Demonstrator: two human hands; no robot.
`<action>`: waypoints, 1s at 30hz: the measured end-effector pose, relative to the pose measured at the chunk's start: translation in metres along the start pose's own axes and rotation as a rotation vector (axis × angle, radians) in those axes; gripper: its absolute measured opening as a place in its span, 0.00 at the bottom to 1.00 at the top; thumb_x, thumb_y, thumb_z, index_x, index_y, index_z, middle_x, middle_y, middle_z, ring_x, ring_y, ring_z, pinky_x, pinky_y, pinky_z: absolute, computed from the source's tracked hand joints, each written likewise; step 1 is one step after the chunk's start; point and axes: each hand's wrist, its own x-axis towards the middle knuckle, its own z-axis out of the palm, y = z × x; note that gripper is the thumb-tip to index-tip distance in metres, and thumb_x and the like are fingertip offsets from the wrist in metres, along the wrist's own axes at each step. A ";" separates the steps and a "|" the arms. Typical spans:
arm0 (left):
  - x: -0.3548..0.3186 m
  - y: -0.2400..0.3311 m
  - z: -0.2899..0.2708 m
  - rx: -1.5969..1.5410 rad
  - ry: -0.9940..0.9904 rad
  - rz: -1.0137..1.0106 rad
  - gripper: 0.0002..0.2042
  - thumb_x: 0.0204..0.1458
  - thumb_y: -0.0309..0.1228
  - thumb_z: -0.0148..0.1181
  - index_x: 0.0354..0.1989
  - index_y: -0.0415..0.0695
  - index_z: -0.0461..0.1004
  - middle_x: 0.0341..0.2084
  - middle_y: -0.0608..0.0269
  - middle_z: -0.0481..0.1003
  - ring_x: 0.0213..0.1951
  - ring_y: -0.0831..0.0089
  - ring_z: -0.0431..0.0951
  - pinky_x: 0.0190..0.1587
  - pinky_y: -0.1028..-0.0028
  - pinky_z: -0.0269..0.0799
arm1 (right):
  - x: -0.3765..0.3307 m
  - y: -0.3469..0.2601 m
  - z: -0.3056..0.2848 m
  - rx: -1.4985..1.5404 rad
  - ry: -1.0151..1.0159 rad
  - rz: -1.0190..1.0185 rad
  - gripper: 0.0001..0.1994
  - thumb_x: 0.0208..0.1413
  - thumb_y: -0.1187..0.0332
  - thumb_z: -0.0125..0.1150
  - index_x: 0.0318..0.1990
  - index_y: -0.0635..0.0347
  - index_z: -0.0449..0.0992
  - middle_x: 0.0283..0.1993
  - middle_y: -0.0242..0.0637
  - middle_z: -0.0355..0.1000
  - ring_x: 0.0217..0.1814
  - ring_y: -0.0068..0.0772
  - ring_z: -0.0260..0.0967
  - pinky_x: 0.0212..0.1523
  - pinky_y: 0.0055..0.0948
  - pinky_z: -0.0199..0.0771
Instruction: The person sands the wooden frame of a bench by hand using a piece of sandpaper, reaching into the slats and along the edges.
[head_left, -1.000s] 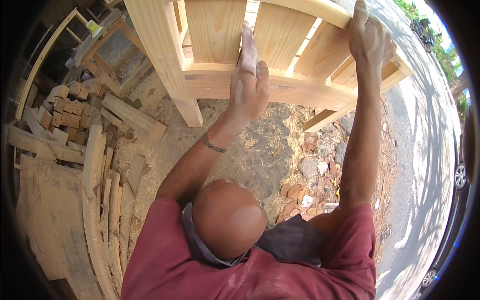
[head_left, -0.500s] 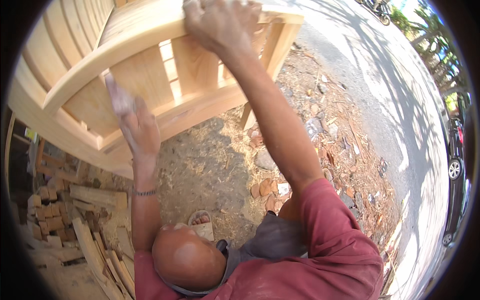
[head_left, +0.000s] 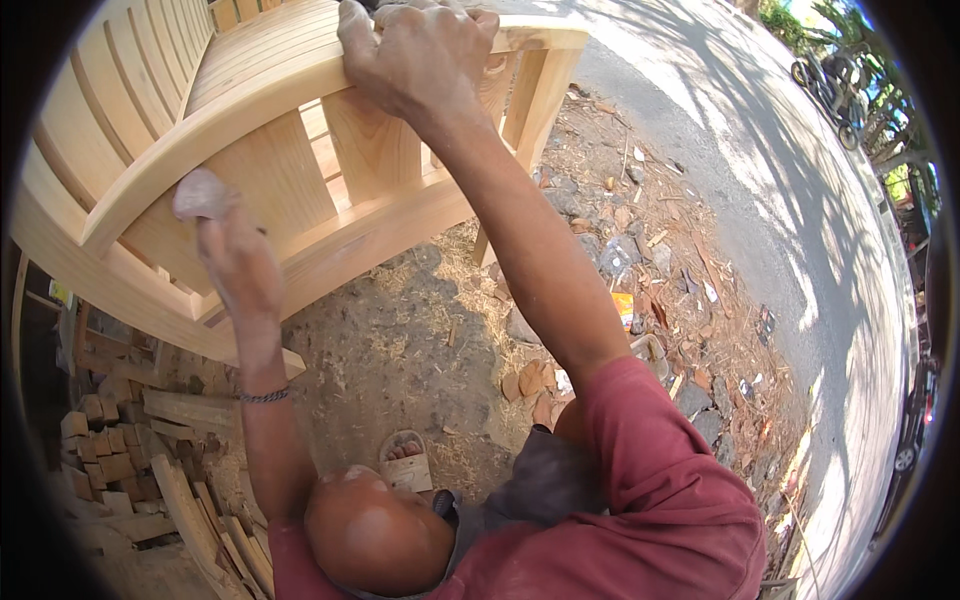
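Note:
A bare pale-wood bench with a slatted seat and back fills the upper left, its curved armrest (head_left: 235, 108) facing me. My right hand (head_left: 422, 62) is wrapped over the top of that armrest, with part of its fingers hidden behind the rail. Lower and to the left, my left hand (head_left: 243, 262) is closed on a pale pinkish folded piece of sandpaper (head_left: 203, 193). The sandpaper lies against the wide side slat (head_left: 272, 170), just under the armrest. The left hand is slightly blurred and its palm is hidden.
Wood offcuts (head_left: 105, 450) and long scrap boards (head_left: 190, 500) are heaped at lower left. Sawdust covers the dirt ground, beside stones and litter (head_left: 620, 255). A paved road (head_left: 790, 200) runs along the right, with a parked motorcycle (head_left: 835, 95) and car (head_left: 915, 420).
My left hand has moved left across the side slat with the sandpaper. My right hand stays on the armrest. The view has shifted slightly.

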 end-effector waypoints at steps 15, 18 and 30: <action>-0.025 0.012 -0.022 0.328 -0.138 -0.011 0.19 0.55 0.25 0.50 0.50 0.20 0.63 0.23 0.30 0.74 0.30 0.33 0.77 0.36 0.48 0.72 | 0.007 -0.028 -0.004 -0.107 0.111 -0.015 0.22 0.63 0.52 0.48 0.36 0.58 0.85 0.39 0.51 0.80 0.44 0.54 0.78 0.52 0.53 0.66; -0.016 0.020 -0.016 0.251 -0.163 -0.072 0.22 0.56 0.24 0.47 0.56 0.19 0.58 0.26 0.28 0.74 0.32 0.32 0.77 0.38 0.48 0.71 | 0.008 -0.027 -0.011 0.063 0.150 -0.045 0.22 0.64 0.52 0.47 0.41 0.58 0.85 0.41 0.52 0.80 0.46 0.54 0.78 0.54 0.54 0.65; -0.006 0.004 -0.004 0.314 -0.203 -0.193 0.25 0.56 0.21 0.45 0.62 0.22 0.54 0.44 0.24 0.73 0.44 0.33 0.76 0.48 0.50 0.70 | 0.016 -0.026 -0.007 -0.095 -0.125 0.058 0.29 0.63 0.47 0.42 0.34 0.60 0.86 0.39 0.51 0.81 0.45 0.51 0.77 0.55 0.53 0.59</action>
